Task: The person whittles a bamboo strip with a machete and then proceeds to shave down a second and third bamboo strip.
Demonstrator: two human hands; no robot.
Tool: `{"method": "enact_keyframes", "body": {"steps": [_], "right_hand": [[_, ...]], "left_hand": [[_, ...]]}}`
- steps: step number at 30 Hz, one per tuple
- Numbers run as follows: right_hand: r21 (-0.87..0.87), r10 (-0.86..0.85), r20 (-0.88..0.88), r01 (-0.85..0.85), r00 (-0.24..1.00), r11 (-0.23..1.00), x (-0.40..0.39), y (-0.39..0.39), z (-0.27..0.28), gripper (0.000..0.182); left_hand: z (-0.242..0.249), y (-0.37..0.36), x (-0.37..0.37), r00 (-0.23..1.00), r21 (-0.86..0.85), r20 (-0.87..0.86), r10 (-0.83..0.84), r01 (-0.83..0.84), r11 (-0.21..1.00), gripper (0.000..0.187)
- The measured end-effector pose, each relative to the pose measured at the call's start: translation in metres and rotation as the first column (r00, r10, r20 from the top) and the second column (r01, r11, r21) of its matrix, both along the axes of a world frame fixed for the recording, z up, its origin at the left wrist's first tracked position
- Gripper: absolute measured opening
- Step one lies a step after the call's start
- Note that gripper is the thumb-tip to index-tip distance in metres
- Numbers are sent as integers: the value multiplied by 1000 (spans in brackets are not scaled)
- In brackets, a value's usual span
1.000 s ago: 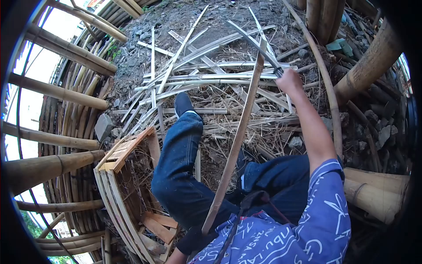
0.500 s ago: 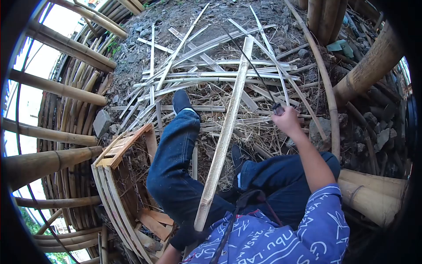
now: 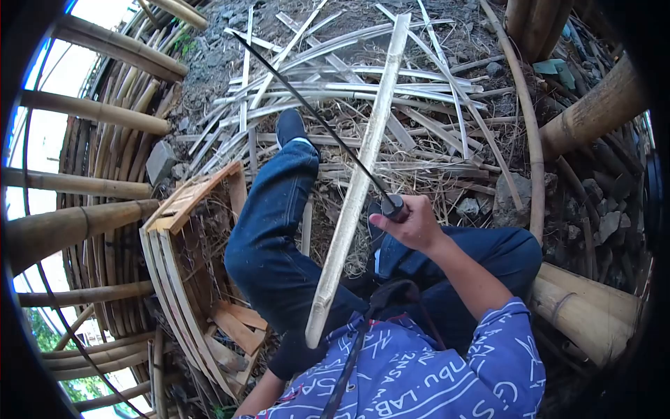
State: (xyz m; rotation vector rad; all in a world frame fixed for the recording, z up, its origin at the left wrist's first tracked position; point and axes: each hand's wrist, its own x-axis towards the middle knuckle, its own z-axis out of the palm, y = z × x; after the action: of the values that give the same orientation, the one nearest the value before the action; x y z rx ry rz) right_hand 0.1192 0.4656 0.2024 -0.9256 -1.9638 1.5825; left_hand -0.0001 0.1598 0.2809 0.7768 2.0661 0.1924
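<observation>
A long split bamboo strip [image 3: 343, 227] runs from my lap out over the ground, its pale inner side facing up. Its near end is gripped by my left hand [image 3: 294, 355], which wears a black glove; the fingers are partly hidden beneath the strip. My right hand [image 3: 417, 225], bare, is closed around the dark handle of a long knife [image 3: 317, 122]. The thin dark blade points up and left, crossing over the strip in this view. That hand is just right of the strip, above my bent leg.
Several loose bamboo strips [image 3: 342, 89] lie crisscrossed on the stony ground ahead. To the left stands a wooden frame [image 3: 167, 251] beside stacked bamboo poles. Thick bamboo posts [image 3: 593, 108] and rubble [image 3: 607, 227] flank the right side.
My right hand has come down and left, nearer my body, and the knife blade has swung leftward across the strip. My left hand still holds the strip's near end.
</observation>
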Motion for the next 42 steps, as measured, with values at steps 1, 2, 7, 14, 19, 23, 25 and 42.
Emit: {"method": "enact_keyframes", "body": {"steps": [1,2,7,14,19,23,25,42], "right_hand": [[39,3,-45,-1,999,999,0,-5,0,41],[30,16,-44,-15,999,999,0,-10,-3,39],[16,48,21,-48,999,999,-7,-30,13,37],[-183,-28,-111,8,993,983,-18,-54,4,20],[-110,-33,-67,26,997,994,-12,-49,10,17],[-141,-69,-67,59,995,988,-11,-44,16,17],[-141,-92,-63,82,994,987,-8,-37,14,17],[58,84,92,-90,992,994,30,-70,4,16]], "left_hand": [[6,6,1,1000,13,-1,17,-17,1000,33],[1,1,1,1000,10,28,15,-16,1000,31],[4,7,0,997,41,76,5,-8,999,31],[-2,0,4,991,26,134,-16,13,1000,38],[10,21,18,982,35,128,137,-142,989,42],[6,39,25,975,127,75,210,-218,968,42],[4,45,25,978,145,22,209,-210,967,43],[-9,115,11,975,416,-157,156,-78,906,34]]}}
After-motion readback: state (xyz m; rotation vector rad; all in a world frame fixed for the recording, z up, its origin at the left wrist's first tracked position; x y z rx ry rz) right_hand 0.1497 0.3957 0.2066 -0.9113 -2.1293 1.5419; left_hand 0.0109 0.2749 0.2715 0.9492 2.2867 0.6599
